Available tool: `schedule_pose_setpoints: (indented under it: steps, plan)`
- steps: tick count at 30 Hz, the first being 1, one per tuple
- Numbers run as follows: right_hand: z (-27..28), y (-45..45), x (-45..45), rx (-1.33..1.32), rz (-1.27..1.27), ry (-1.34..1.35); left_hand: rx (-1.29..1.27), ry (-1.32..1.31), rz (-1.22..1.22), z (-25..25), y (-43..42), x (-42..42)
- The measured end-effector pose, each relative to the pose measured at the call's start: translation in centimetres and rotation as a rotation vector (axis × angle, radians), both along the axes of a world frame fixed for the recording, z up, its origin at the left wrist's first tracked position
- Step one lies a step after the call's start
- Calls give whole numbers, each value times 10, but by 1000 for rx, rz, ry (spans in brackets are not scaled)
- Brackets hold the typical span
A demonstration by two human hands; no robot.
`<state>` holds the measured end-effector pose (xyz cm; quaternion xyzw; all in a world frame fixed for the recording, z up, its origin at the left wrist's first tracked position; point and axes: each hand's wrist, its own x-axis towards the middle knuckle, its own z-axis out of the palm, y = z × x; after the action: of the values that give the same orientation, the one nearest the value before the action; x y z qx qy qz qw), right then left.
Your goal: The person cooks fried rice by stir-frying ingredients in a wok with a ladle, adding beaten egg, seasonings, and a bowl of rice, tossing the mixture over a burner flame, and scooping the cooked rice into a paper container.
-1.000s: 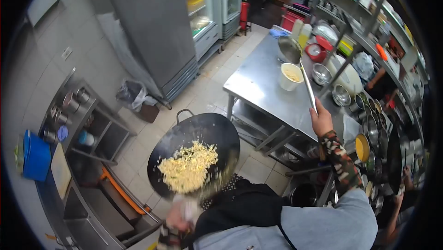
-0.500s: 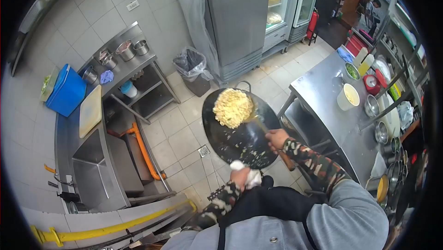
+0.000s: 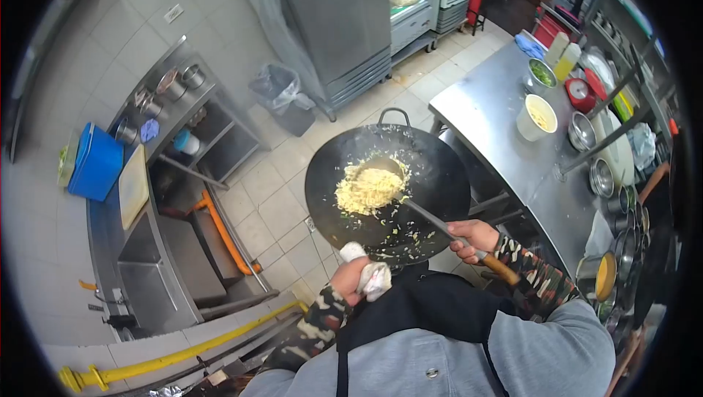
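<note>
A large black wok (image 3: pixel 439 177) stands in front of me, with a yellow rice-like food (image 3: pixel 370 190) flecked with green heaped near its middle. My right hand (image 3: pixel 474 241) is closed around the handle of a long ladle (image 3: pixel 432 217), whose wooden end points back toward my forearm. The ladle's bowl lies in the food inside the wok. With my left hand (image 3: pixel 350 280) I grip a folded white cloth (image 3: pixel 376 280) at the wok's near edge. Whatever part of the wok lies under the cloth is hidden.
To the right, a steel table (image 3: pixel 476 111) carries a white tub (image 3: pixel 537 119), a bowl of chopped greens (image 3: pixel 540 72), bottles and metal bowls. A bin (image 3: pixel 282 97) and steel fridge (image 3: pixel 329 23) stand beyond the wok. At left are a sink (image 3: pixel 150 287) and a blue box (image 3: pixel 95 162).
The wok has come down from a tilt to a flatter position. The food has dropped from a tossed mass and scattered into the wok, and the ladle's bowl now rests in it.
</note>
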<state>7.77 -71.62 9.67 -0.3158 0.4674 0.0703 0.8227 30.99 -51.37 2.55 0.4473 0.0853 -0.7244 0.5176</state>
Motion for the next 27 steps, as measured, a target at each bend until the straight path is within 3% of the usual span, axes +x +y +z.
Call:
schedule_pose_setpoints:
  steps: [2,3,6,8,10,13,16,18,20,21,23,24,26,27]
  plan:
    - [-8,-14,-39,464,-125,-377,12,-120,-11,24,-5,-8]
    - [1,-16,-57,552,-160,-501,-12,-129,-2,36,-12,-13]
    - [61,-15,-110,560,-296,-686,-74,-109,-24,69,-43,-26]
    - [105,-15,-149,439,-387,-702,-168,-34,-58,60,-62,-30]
    - [145,-21,-182,227,-468,-624,-213,5,-44,59,-80,-37]
    - [176,-43,-216,-257,-513,-288,-276,115,-47,60,-98,-49]
    - [157,-74,-207,-721,-577,272,-264,176,-49,50,-96,-53]
    - [71,-123,-235,-1101,-294,572,-310,198,-40,12,-79,-46]
    - [-37,-158,-268,-1972,133,920,-247,247,-13,18,-66,-41]
    - [-39,-150,-264,-1983,129,922,-192,203,17,19,-58,-37]
    - [-37,-131,-226,-1678,15,1090,-160,239,46,-2,-35,-25]
    - [-25,-120,-212,-1672,16,1089,-125,279,65,0,-22,-22]
    - [-1,-98,-194,-1653,-27,1268,-279,-109,-156,-20,19,1]
    - [-10,-101,-207,-2013,-58,1112,-425,-309,-265,-27,38,17]
